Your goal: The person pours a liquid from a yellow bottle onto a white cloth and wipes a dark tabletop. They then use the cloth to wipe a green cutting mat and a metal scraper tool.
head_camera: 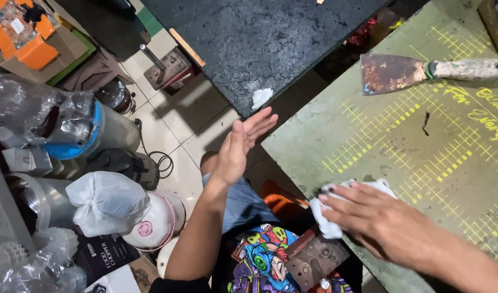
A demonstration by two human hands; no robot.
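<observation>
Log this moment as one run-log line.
right hand: pressing white cloth on green mat | left hand: open, raised, empty | scraper: lying on mat, untouched

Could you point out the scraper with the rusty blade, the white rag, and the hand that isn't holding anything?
Scraper (392,73): head view, on its rusty blade.
White rag (330,228): head view, on the crumpled corner below the fingers.
Left hand (235,152): head view, on the middle of the hand.
</observation>
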